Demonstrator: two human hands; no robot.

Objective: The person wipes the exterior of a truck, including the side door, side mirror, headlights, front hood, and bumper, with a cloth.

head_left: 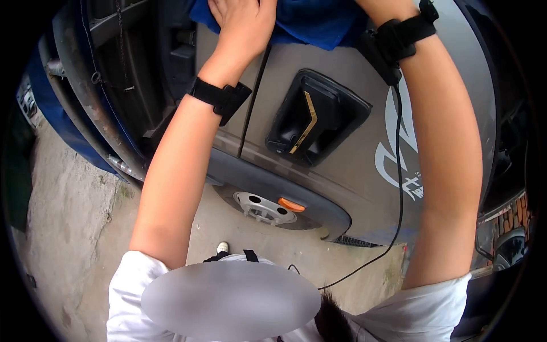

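At the top edge, my left hand rests on a blue cloth, its visible fingers apart and its fingertips cut off by the frame. The cloth lies against the grey-brown side of a vehicle. My right hand reaches to the cloth's right end; only its base shows, and its fingers are out of view. Below the cloth sits a black door handle with a gold strip. Each wrist wears a black strap with a small device; a cable hangs from the right one.
Under the vehicle body are an orange side lamp and a wheel. Metal rails with a chain and blue sheeting stand on the left. Concrete ground lies below, and bricks show at the far right.
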